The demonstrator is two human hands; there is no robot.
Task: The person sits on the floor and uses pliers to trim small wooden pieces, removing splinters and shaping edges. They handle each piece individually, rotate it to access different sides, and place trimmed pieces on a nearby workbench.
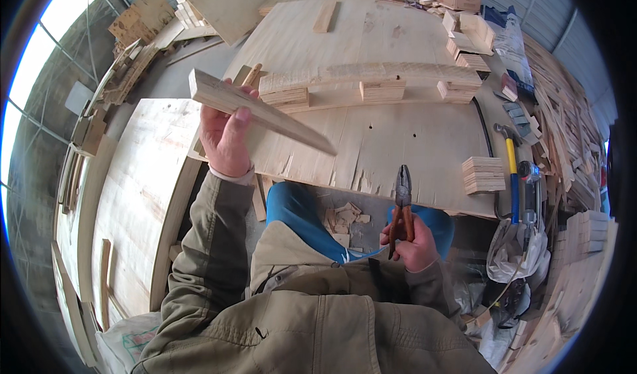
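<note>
My left hand (225,138) is closed round a wooden slat (259,114), held up above the near left edge of the plywood worktable (318,145). The slat slants down to the right. In front of my lap, my right hand (417,247) grips a pair of pliers (401,208) by orange-brown handles, the dark jaws pointing up and away from me. Beyond the slat, a long wooden board (371,74) lies across several plywood blocks (383,91) on the table. Two small dark spots show on the tabletop between the board and the pliers.
A stack of plywood blocks (484,176) stands at the table's right. Beside it lie a hammer (511,168) with a yellow and blue handle and a pile of thin wood strips (557,115). Large plywood sheets (142,195) are stacked at my left. Wood scraps (345,220) litter the floor.
</note>
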